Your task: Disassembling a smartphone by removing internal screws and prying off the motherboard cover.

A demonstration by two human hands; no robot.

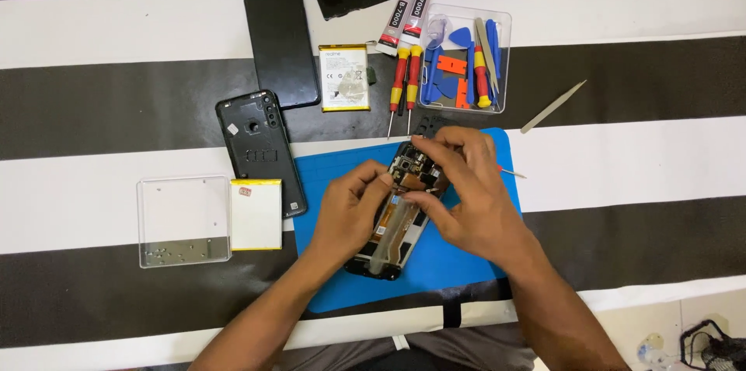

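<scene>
Opened phone (392, 219) lies on the blue mat (466, 262), back cover off, innards facing up at you

Your left hand (350, 212) is curled round the phone's left edge, fingers pinched on the frame, likely bracing it so it doesn't skate on the mat

Your right hand (466, 200) arches over the phone's upper half, fingertips closed in on the board area near the camera end. Can't tell whether it's holding a small part or just pressing, the fingers hide the contact

Left of the mat: the black back cover (260, 149) lying inside up, a loose battery (256, 214) with yellow edging, and a clear plastic box (184, 221) with tiny screws, kept off the work area so nothing rolls under the phone

Beyond the mat's far edge: second battery (344, 77), a black slab like a display (281, 46), two red-yellow screwdrivers (405, 87), two glue tubes (408, 6), a clear tray of pry tools (464, 59). A metal spudger (552, 107) sits off to the mat's right, all on the striped bench (622, 161) within arm's reach
</scene>
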